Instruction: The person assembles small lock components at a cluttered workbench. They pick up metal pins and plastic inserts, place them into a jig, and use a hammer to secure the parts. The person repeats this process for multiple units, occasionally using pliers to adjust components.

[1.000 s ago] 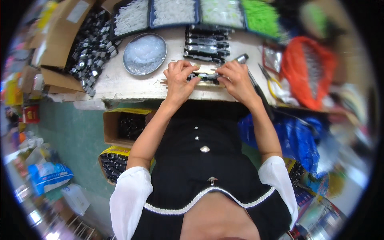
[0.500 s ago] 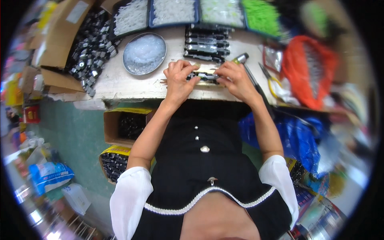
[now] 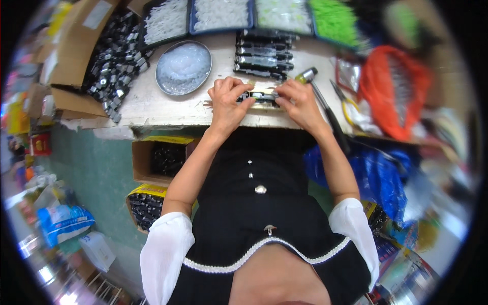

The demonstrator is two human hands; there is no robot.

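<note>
Close to the table's front edge, a slim black-and-clear piece [image 3: 262, 96] lies level between my two hands; I cannot make out its exact kind. My left hand [image 3: 226, 99] pinches its left end between thumb and fingers. At the other end, my right hand [image 3: 299, 101] closes thumb and fingertips on it. Under it shows a pale yellowish strip, partly hidden by the fingers. Several similar black-and-clear pieces [image 3: 263, 52] lie in a stacked row just beyond. A hammer [image 3: 325, 104] with a dark handle rests right beside my right hand.
A metal bowl [image 3: 161, 81] of translucent bits stands left, near a heap of black-and-silver parts [image 3: 113, 71] by a cardboard box [image 3: 76, 46]. Trays of white and green pieces line the back. Yellow-handled cutters [image 3: 348, 108] and a red plastic bag [image 3: 375, 91] lie right.
My right-hand fingers have shifted very slightly at the piece's right end. The left hand stays where it was.
</note>
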